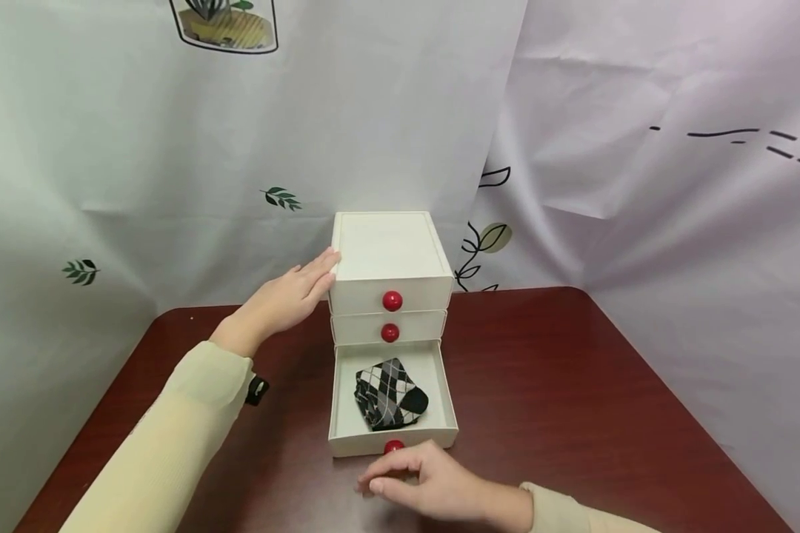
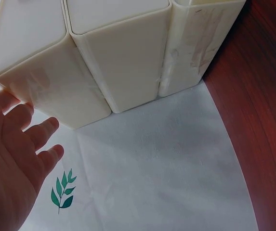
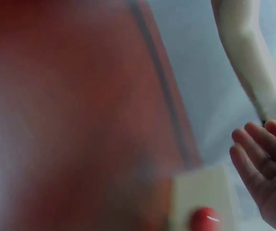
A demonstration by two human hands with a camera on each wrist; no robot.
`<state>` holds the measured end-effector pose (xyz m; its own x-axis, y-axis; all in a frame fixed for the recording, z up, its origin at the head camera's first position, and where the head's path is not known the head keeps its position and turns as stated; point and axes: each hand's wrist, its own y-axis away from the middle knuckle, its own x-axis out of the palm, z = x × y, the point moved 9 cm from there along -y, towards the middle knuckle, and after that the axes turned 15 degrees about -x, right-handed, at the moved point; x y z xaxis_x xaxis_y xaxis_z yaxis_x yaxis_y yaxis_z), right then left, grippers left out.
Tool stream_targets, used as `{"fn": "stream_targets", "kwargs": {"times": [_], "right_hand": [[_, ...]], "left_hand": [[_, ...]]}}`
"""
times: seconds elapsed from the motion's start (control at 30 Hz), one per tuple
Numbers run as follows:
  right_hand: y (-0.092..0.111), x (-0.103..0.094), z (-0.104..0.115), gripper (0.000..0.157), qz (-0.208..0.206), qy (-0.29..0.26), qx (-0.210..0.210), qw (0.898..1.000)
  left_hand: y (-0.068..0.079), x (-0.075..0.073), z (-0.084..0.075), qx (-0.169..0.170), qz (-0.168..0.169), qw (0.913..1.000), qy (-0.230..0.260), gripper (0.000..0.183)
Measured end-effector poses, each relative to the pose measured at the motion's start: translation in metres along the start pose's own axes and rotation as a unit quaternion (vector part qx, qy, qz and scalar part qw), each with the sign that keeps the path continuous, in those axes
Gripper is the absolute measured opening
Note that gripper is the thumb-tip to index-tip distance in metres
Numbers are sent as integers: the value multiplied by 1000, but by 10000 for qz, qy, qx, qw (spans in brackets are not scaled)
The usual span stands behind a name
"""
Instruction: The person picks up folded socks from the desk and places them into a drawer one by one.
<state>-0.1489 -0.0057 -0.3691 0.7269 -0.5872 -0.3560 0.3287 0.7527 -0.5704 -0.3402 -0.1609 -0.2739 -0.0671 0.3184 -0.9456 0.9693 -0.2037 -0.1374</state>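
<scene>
A white three-drawer box (image 1: 393, 244) with red knobs stands on the table, its bottom drawer (image 1: 449, 400) pulled out. In that drawer lies a folded pair of black, grey and white argyle socks (image 1: 390, 392). My left hand (image 1: 287, 296) rests with straight fingers against the upper left side of the box; the left wrist view shows its fingers (image 2: 44, 132) at the side wall. Just in front of the drawer's red knob (image 3: 205, 220) is my right hand (image 1: 433, 481), fingers loosely bent and holding nothing. The upper two drawers are closed.
The dark red wooden table (image 1: 540, 400) spreads to both sides of the box. Behind it hangs a pale cloth backdrop (image 1: 400, 111) with printed leaves, close to the back of the box. A black band (image 1: 256, 389) shows at the left wrist.
</scene>
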Motion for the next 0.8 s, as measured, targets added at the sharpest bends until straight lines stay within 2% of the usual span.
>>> {"fn": "stream_targets", "kwargs": {"times": [0.03, 0.07, 0.1, 0.13, 0.2, 0.23, 0.3, 0.4, 0.53, 0.63, 0.8], "right_hand": [[7, 5, -10, 25, -255, -954, 516, 9938], [15, 11, -20, 29, -542, -1857, 993, 9761], [22, 16, -29, 33, -856, -2645, 1428, 9499], [30, 20, -38, 36, -1144, -3206, 1813, 9226], [43, 25, -52, 39, -1642, -3866, 2392, 8754], [49, 27, -58, 40, -1838, -4033, 2601, 8579], [59, 29, -67, 40, -2148, -4184, 2888, 8339], [69, 29, -78, 43, -2552, -4244, 3181, 8084], [75, 24, -86, 48, -3035, -4277, 3322, 7840], [75, 22, -89, 48, -3249, -4292, 3320, 7746], [73, 16, -95, 49, -3481, -4256, 3236, 7700]], "left_hand": [[0, 0, 0, -7, -1, 10000, -11, 59], [0, 0, 1, -13, -11, 10000, -16, 59], [0, 0, 1, -17, -26, 10000, -29, 59], [0, 0, 1, -21, -37, 10000, -36, 59], [0, 0, 1, -15, -41, 10000, -22, 59], [1, 0, 0, -11, -42, 10000, -16, 59], [1, -1, -1, -3, -38, 10000, -9, 59], [1, -1, -1, 17, -44, 10000, -4, 59], [2, -1, -2, 36, -64, 10000, 7, 58], [2, -2, -3, 56, -66, 10000, 17, 57], [2, -2, -2, 75, -58, 10000, 15, 58]]}}
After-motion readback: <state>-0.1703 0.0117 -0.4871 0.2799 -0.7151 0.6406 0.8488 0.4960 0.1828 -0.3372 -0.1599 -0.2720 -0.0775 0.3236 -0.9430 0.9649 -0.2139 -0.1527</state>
